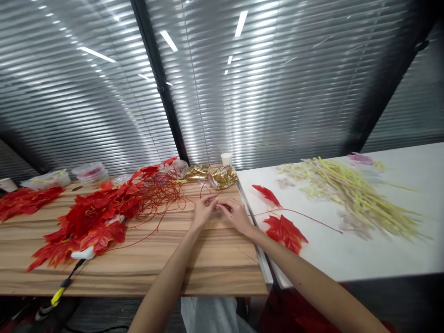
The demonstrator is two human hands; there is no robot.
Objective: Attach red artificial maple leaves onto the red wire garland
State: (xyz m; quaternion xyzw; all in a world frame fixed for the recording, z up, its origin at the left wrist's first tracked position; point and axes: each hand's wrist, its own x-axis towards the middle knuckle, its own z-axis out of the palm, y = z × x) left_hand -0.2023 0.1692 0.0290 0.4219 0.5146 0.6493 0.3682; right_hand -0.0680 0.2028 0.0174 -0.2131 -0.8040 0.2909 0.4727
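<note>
Over the wood-grain table, my left hand and my right hand meet fingertip to fingertip, both pinched closed. A thin red cord runs through them; its loose end trails out past my right wrist over the white table. On the left, the cord leads toward a tangled heap of red cord. The exact spot between my fingertips is too small to make out. Right of my hands lie a red artificial maple leaf and a second red leaf, close to the cord.
A pile of red artificial leaves covers the left of the wooden table. Gold foil packets and a paper cup stand behind my hands. Yellow stems spread over the white table. A white tool with a cable lies front left.
</note>
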